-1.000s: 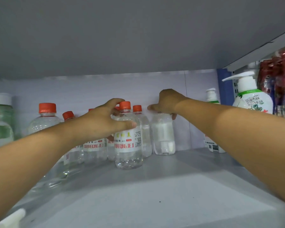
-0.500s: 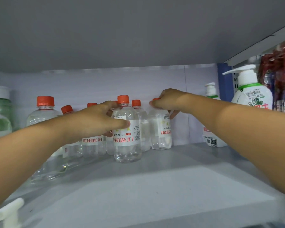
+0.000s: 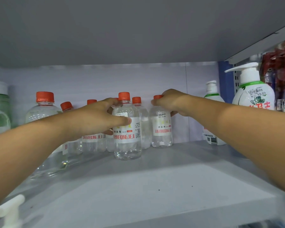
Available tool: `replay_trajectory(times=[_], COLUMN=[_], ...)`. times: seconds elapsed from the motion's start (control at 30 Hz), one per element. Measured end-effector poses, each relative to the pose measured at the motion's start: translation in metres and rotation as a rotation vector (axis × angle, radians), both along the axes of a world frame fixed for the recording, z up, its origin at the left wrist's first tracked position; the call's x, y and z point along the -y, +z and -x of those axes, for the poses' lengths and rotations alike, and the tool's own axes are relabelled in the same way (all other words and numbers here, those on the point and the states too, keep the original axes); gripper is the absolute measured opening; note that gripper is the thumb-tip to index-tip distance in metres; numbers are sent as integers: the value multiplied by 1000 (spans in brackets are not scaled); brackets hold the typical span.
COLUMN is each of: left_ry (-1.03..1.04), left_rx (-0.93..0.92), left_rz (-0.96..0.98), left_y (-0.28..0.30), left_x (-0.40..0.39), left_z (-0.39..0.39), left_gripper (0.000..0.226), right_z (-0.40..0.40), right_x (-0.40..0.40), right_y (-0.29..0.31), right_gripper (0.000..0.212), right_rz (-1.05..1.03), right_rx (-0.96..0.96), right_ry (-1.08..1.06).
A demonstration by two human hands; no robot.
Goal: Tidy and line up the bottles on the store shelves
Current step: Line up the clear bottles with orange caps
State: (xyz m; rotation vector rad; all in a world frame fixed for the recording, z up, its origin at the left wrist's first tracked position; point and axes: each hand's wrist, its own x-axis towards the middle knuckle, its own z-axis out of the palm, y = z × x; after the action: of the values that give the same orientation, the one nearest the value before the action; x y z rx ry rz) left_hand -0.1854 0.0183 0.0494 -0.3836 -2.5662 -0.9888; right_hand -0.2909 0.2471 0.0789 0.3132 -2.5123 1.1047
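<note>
Clear orange-capped bottles [image 3: 127, 127] upright, clustered at shelf [image 3: 155, 186] back, labelled

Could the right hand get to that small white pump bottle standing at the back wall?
Probably yes. The right hand is busy gripping the rightmost clear bottle, but bare shelf lies between it and the white pump bottle.

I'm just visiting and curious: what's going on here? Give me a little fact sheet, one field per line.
place: grey store shelf
left hand: grips front clear bottle, thumb on its label
right hand: holds the top of the rightmost clear bottle, label facing forward
bottle caps: orange
behind: more clear bottles in a row
far right: white pump bottles
activity: lining up bottles
</note>
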Motion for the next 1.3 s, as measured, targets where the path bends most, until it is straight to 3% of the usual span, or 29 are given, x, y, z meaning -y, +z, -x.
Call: replay_trajectory(times=[0.2, 0.3, 0.4, 0.47, 0.53, 0.6, 0.7, 0.9, 0.97, 1.1, 1.2, 1.3], left_ry=[0, 14, 25, 21, 11, -102, -134, -27, -17, 85, 210, 302], left_rx=[-2, -39, -80, -112, -117, -40, 0, -268, -212, -86, -461, -791], left_rz=[-51, -84, -196, -252, -210, -159, -65, -612, -532, 22, 126, -82], left_y=[-1, -4, -11, -17, -20, -18, -1, 34, 29, 14, 32, 60], left_x=[-4, -10, -18, -26, -34, -38, -24, 16, 11, 0, 12, 30], left_z=[-2, -7, -6, -5, -8, -14, -22, -25, -22, -23, -32, -52], left_gripper=[68, 65, 59, 58, 50, 33, 14, 13, 15, 13, 15, 12], right_z=[4, -8, -39, -70, -97, -112, -112, -101, -100, -80, -62, -46], right_x=[3, 3, 6, 8, 10, 10, 7, -8, -14, -26, -37, -46], right_y=[-5, -1, 19, 38, 45, 41, 26, 37, 42, 39, 35, 26], right_gripper=[45, 58, 70, 66, 68, 71, 71, 61, 61, 66, 71, 75], right_rz=[28, -98, -249, -170, -151, -377, -621, -609, -587, -652, -616, -428], right_rx=[-22, -36, -291, -288, -69, 6, -60, 35, 93, 143, 172, 180], right_ry=[-56, -112, -225, -80, 156, 162, -41, -174, -207, -316, -315, -189])
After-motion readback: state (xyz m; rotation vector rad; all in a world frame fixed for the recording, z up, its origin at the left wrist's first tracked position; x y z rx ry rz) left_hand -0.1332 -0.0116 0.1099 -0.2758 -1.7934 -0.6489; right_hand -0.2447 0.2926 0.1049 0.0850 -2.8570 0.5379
